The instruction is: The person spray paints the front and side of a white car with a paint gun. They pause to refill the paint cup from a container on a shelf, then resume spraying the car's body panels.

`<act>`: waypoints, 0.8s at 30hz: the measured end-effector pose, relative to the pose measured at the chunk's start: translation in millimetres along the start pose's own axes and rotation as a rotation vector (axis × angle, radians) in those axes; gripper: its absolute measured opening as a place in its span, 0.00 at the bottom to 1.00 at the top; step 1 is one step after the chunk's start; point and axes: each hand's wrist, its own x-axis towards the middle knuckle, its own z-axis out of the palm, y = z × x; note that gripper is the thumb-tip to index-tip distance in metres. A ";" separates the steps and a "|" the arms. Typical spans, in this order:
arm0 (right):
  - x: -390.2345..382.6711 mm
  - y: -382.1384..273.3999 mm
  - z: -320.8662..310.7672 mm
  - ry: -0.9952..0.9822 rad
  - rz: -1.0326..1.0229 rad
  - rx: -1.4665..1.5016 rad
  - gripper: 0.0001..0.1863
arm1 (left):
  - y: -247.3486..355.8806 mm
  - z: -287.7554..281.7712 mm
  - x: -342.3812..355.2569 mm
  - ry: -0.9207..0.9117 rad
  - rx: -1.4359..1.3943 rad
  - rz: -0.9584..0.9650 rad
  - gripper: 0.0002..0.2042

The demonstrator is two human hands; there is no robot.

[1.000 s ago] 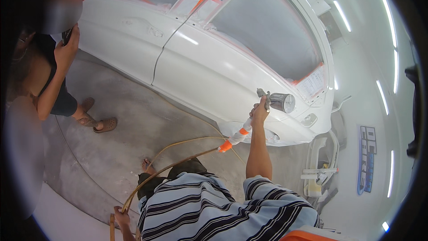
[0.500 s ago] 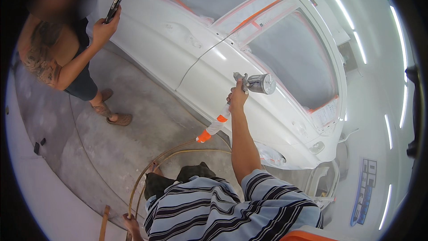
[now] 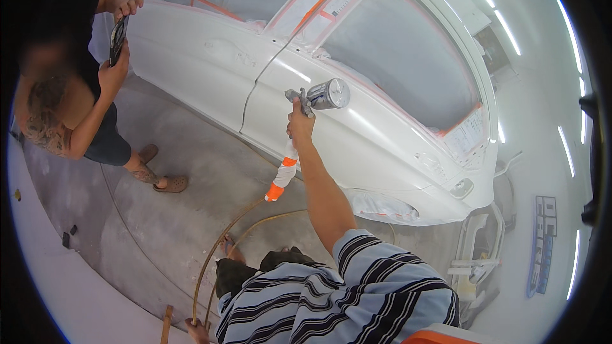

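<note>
My right hand (image 3: 302, 126) is closed around the handle of a spray gun (image 3: 330, 94), its metal cup pointing to the right. The gun is held out in front of a white car's side (image 3: 210, 86), apart from the panel as far as I can tell. A white and orange wrapped sleeve (image 3: 285, 177) hangs below the grip and leads into a yellowish hose (image 3: 220, 236). Low at the picture's edge, my left hand (image 3: 199, 332) is closed on that hose, partly cut off by the frame.
At the left a person (image 3: 89, 134) stands by the car holding up a phone (image 3: 118, 41). Masking covers the windows (image 3: 398, 57). More hose loops over the grey floor (image 3: 191, 172). A rack with a white part (image 3: 475, 255) stands at the right.
My right hand and the spray gun have shifted left along the car's side. The view has turned slightly, so the car and the other person sit differently. My left hand keeps its hold.
</note>
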 end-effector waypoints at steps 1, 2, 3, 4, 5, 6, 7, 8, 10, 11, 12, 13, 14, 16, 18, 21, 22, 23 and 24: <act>2.4 5.1 -20.4 0.060 -0.035 -0.039 0.19 | 3.2 2.7 0.2 0.023 0.032 0.063 0.15; 5.1 9.5 -42.7 0.124 -0.070 -0.077 0.19 | 6.7 6.3 1.4 0.046 0.064 0.129 0.15; 6.2 13.4 -70.3 0.152 -0.107 -0.098 0.18 | 9.9 12.0 2.9 0.050 0.100 0.174 0.15; 7.0 16.8 -98.0 0.180 -0.144 -0.120 0.18 | 12.4 18.4 5.1 0.057 0.137 0.219 0.15; 7.3 20.0 -125.7 0.209 -0.180 -0.143 0.18 | 14.3 25.6 7.0 0.063 0.171 0.261 0.15; 5.1 23.1 -157.0 0.229 -0.208 -0.149 0.18 | 15.7 33.0 10.1 0.015 0.204 0.258 0.16; 1.9 23.9 -188.5 0.252 -0.220 -0.160 0.18 | 17.5 41.3 11.8 -0.033 0.235 0.255 0.16; -1.4 24.3 -219.9 0.276 -0.232 -0.171 0.19 | 19.6 50.7 15.6 -0.084 0.269 0.255 0.16; -11.9 23.8 -282.3 0.339 -0.212 -0.199 0.19 | 24.9 70.2 21.0 -0.081 0.253 0.281 0.16; -16.7 21.5 -312.4 0.365 -0.202 -0.197 0.20 | 30.3 81.3 25.2 -0.078 0.243 0.296 0.16; -22.3 18.6 -342.2 0.390 -0.191 -0.195 0.20 | 35.5 91.0 29.3 -0.078 0.248 0.449 0.16; -29.1 15.4 -372.8 0.407 -0.179 -0.179 0.20 | 42.6 98.9 34.8 -0.077 0.250 0.602 0.15; -34.1 13.4 -404.5 0.409 -0.191 -0.154 0.20 | 50.4 108.4 37.4 -0.077 0.250 0.752 0.15; -41.0 10.8 -460.8 0.496 -0.161 -0.154 0.20 | 68.1 123.6 37.4 -0.106 0.300 0.710 0.15; -47.8 8.9 -515.1 0.563 -0.153 -0.172 0.19 | 88.3 133.1 25.8 -0.170 0.292 0.682 0.15; -59.6 6.4 -591.1 0.637 -0.128 -0.100 0.19 | 131.1 145.2 -5.8 -0.290 0.218 0.652 0.14; -63.5 4.7 -613.7 0.674 -0.117 -0.087 0.19 | 147.4 148.2 -19.1 -0.320 0.214 0.644 0.13; -66.5 3.3 -635.6 0.708 -0.108 -0.074 0.19 | 163.9 151.1 -33.2 -0.349 0.209 0.634 0.13; -70.2 2.3 -655.7 0.735 -0.102 -0.057 0.19 | 179.1 151.0 -47.0 -0.394 0.176 0.631 0.13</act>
